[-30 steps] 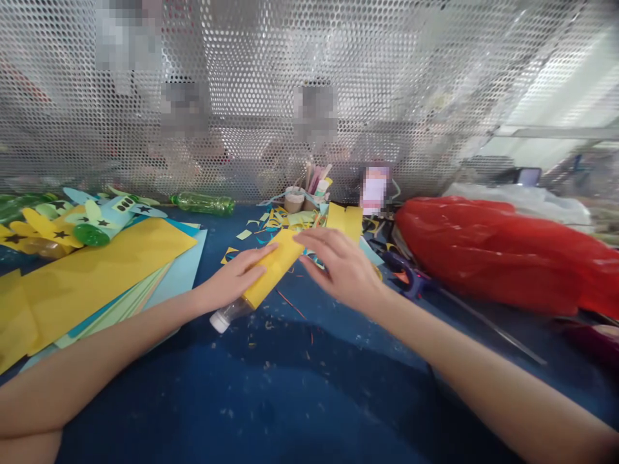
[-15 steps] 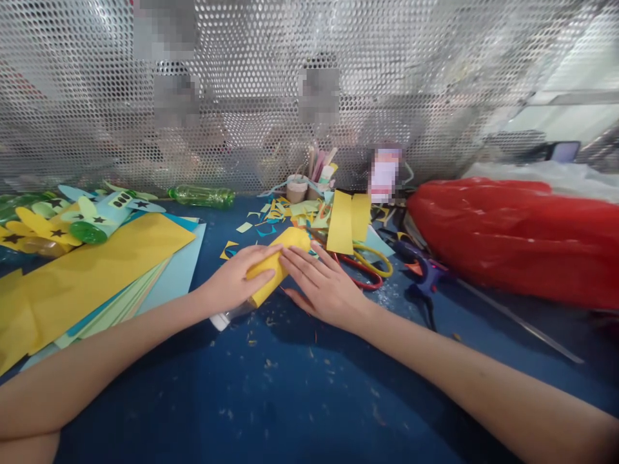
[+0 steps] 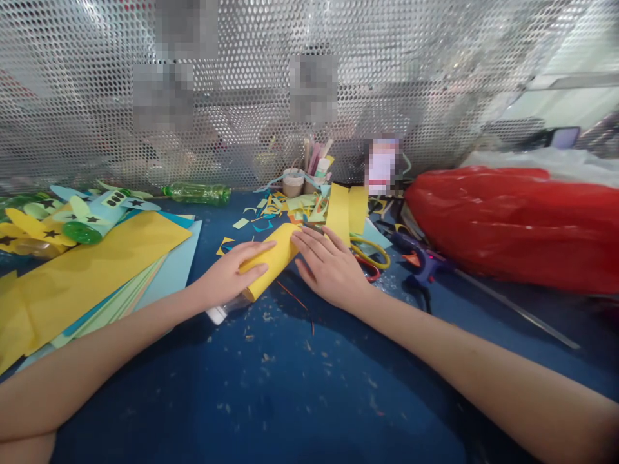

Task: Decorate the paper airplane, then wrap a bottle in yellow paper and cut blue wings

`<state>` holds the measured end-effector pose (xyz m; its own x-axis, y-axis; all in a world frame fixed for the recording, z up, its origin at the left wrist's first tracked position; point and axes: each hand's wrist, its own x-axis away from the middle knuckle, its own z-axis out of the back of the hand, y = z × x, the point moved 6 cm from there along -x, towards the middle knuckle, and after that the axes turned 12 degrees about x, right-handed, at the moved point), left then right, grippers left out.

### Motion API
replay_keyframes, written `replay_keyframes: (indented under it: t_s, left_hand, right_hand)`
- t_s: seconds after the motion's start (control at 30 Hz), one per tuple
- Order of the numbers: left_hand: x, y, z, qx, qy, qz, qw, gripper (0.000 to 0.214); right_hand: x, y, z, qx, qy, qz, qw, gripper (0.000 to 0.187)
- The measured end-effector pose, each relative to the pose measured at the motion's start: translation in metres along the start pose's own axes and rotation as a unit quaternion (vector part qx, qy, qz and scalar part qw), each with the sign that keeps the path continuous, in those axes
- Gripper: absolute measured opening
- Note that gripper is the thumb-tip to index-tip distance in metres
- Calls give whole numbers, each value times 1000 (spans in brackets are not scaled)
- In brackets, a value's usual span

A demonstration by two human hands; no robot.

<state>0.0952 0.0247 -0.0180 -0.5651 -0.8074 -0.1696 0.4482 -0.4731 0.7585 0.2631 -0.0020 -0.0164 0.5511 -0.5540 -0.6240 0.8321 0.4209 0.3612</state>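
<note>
A clear plastic bottle (image 3: pixel 235 304) lies slanted on the blue table, its white cap toward me at the left. Yellow paper (image 3: pixel 271 261) curves around its body. My left hand (image 3: pixel 236 272) grips the wrapped bottle from the left, thumb and fingers on the paper. At the far end, my right hand (image 3: pixel 329 267) lies over the paper with its fingers stretched out; what is under the fingertips is hidden. Just beyond that hand are scissors with a yellow handle (image 3: pixel 374 252) and a red handle (image 3: pixel 371 270), partly covered. Yellow paper strips (image 3: pixel 338 212) stand behind them.
Coloured paper sheets (image 3: pixel 111 258) and decorated bottle figures (image 3: pixel 91 219) lie at left. A green bottle (image 3: pixel 197 193), paper scraps (image 3: pixel 265 211) and cups of sticks (image 3: pixel 293 183) line the back. At right are a purple glue gun (image 3: pixel 425 263), a glue stick (image 3: pixel 517 308) and a red bag (image 3: pixel 507 232).
My right hand has shifted slightly right along the paper, uncovering an orange thread on the table. The left hand still grips the wrapped bottle. The whole view has shifted a little.
</note>
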Motion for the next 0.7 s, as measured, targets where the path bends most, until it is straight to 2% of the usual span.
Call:
replay_keyframes:
  t_s: [0.17,0.33,0.4,0.57,0.7]
  left_hand:
    - [1,1,1,4,5,5,1000,43]
    - [3,4,0,-20,-1,-13,1000,44]
    - [3,4,-1,-23,-4,-10,1000,45]
    - [4,3,-1,-17,-3,2,1000,46]
    - [4,2,-1,-10,-3,11,1000,46]
  right_hand:
    - [2,11,-7,-1,-25,-55,998,41]
    - [4,20,-7,-13,-27,-117,993,52]
    - [4,18,-5,-27,-18,-106,994,53]
    - [3,5,-1,-64,-6,-29,997,43]
    - [3,1,1,-89,6,-2,996,41]
